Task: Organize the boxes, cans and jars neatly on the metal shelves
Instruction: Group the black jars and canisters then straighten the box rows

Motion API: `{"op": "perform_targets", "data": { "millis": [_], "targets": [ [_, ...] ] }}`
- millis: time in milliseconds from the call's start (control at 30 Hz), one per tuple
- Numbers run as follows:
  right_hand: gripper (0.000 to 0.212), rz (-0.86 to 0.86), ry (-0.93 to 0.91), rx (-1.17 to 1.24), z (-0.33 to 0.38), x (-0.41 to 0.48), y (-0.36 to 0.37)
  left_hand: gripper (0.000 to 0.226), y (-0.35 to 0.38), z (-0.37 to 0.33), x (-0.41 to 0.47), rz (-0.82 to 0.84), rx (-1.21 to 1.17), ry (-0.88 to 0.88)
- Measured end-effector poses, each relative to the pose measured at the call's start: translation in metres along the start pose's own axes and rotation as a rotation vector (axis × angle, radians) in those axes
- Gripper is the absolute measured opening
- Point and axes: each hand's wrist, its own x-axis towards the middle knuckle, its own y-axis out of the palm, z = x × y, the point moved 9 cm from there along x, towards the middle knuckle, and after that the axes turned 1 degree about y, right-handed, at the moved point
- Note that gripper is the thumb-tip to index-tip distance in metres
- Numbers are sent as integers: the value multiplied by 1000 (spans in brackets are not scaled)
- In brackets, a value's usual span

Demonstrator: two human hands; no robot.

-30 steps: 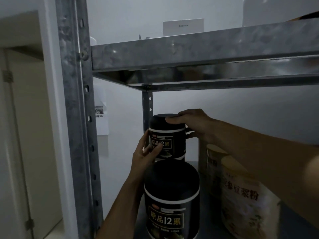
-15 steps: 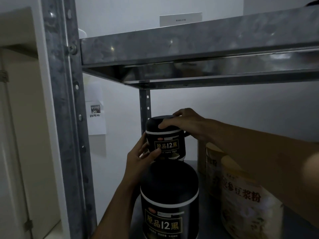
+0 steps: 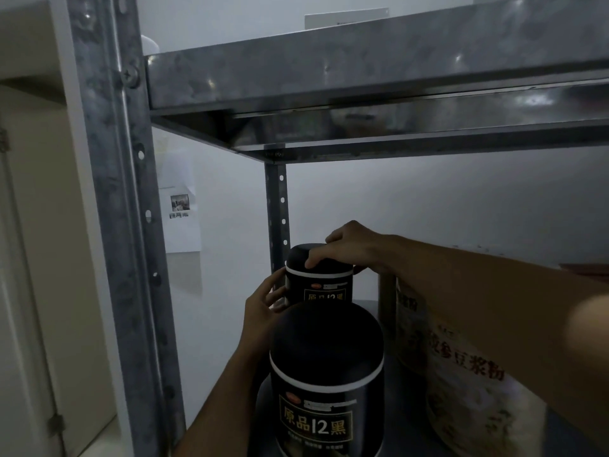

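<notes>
While the right hand (image 3: 349, 249) curls its fingers over the lid of the small black round jar (image 3: 318, 285) with a white band and gold label, at centre frame, the left hand (image 3: 263, 305) cups that jar's left side, thumb forward and fingers wrapped behind. Both hands hold it; neither is free.

Change noted: half a second ago and earlier the jar's label showed in full and the left thumb lay across it. Now the lower half of the label is hidden behind the larger black round jar (image 3: 326, 374) at lower centre, and the left thumb has slid off to the side edge. The head camera has also shifted, so part of this is viewpoint.

We judge that the jar has been lowered to, or almost to, the dark metal shelf surface (image 3: 364, 306), just beside the perforated grey rear post (image 3: 276, 209). Its base is hidden, so we cannot confirm contact.

Meaning for the task: the two black jars now line up front to back, left of the beige printed cans (image 3: 461, 374) at lower right. Placement looks nearly done; release remains.
</notes>
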Motion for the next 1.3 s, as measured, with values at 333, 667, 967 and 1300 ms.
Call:
{"op": "perform_targets", "data": {
  "millis": [333, 667, 967, 1300],
  "targets": [
    [69, 48, 12, -65, -9, -5, 11, 58, 10, 2, -5, 114, 74, -30],
    [70, 171, 8, -112, -5, -17, 20, 40, -3, 2, -14, -39, -196, -203],
    [57, 123, -42, -116, -4, -23, 18, 42, 3, 1, -19, 4, -232, -198],
    [57, 88, -110, -296, 15, -45, 19, 33, -1, -12, -33, -72, -190, -199]
  ]
}}
